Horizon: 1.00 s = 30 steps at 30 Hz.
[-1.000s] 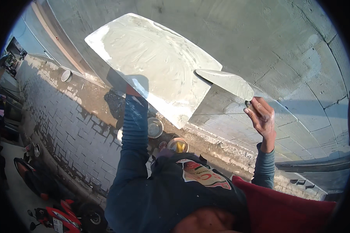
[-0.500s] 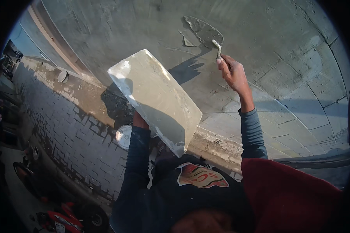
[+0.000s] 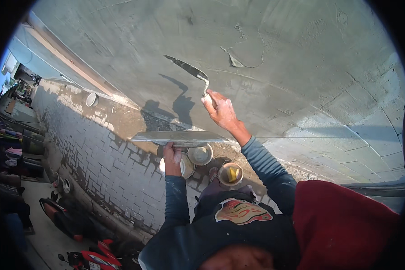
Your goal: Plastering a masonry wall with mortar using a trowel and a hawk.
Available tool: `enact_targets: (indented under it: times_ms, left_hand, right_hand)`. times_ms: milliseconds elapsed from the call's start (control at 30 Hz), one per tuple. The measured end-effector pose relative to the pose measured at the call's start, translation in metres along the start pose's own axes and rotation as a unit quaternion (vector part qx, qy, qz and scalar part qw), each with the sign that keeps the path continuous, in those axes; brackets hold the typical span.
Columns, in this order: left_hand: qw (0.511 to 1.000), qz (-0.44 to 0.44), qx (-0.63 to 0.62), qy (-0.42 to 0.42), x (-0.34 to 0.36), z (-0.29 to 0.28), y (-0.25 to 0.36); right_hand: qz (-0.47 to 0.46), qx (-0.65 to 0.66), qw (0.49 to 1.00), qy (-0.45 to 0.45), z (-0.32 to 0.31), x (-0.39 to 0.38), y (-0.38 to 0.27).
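My left hand is closed on the underside of a plasterer's hawk, a large flat board now seen nearly edge-on. Its grip is hidden by my fingers. With my right hand I hold a trowel by its handle, fingers wrapped round it. The pointed blade is tilted up to the left, apart from the hawk, and its shadow falls on the wall. Grey wet plaster covers much of the wall. A raised ridge of plaster shows to the right of the blade.
Below the hawk stand two buckets, one pale and one partly behind my left forearm. Another bucket holds something yellow, near my feet. A basin lies on the paving further left. A red motorbike is at lower left.
The hawk has tipped from showing its broad face to nearly edge-on. My right hand and the trowel have moved left and down, the blade swinging off the plaster patch.
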State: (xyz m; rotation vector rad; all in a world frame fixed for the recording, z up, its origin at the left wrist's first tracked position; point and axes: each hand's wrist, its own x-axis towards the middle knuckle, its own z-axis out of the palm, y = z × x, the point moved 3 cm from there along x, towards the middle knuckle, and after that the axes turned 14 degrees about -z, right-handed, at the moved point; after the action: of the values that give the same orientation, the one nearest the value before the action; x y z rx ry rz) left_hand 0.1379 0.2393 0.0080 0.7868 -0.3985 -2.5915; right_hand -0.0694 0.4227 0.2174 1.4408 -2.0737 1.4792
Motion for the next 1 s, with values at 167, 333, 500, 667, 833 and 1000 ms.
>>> enact_targets:
  times_ms: [167,333,500,667,833,1000]
  left_hand:
    - [0.996,0.014,0.043,0.073,-0.021,-0.009,0.028]
    - [0.995,0.007,0.065,0.076,-0.067,0.033,0.033]
    - [0.993,-0.015,0.114,-0.002,-0.082,0.041,0.01]
    - [0.977,0.111,0.177,0.034,-0.093,0.074,-0.048]
    - [0.962,0.117,0.244,0.029,-0.097,0.075,-0.103]
    - [0.921,0.142,0.36,0.04,-0.113,0.062,-0.151]
  right_hand:
    - [0.029,0.032,0.992,0.121,0.038,-0.007,0.047]
    - [0.093,0.202,0.947,0.233,-0.077,-0.073,0.056]
    - [0.035,0.192,0.926,0.323,-0.224,-0.152,0.057]
    - [0.055,-0.098,0.981,0.16,-0.287,-0.212,0.0]
    - [0.072,-0.252,0.965,-0.012,-0.242,-0.25,-0.019]
    - [0.072,-0.295,0.951,-0.058,-0.199,-0.282,0.022]
